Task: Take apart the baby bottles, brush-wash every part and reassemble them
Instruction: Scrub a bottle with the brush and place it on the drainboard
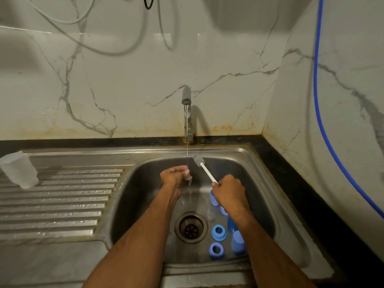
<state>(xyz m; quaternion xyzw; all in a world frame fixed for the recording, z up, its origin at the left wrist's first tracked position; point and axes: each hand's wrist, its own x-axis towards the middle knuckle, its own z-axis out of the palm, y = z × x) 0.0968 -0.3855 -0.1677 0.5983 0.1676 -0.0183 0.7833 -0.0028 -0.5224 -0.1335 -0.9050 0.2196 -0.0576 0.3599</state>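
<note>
Blue screw rings and blue caps lie in sink right of drain. Right hand grips white bottle brush, bristles up. Left hand pinches small clear part under running tap. Clear bottle lies on drainboard, far left.

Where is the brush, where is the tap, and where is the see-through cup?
brush [199,160], head view, on its bristle head
tap [186,96], head view, on its spout end
see-through cup [19,170], head view, on its side wall
</note>
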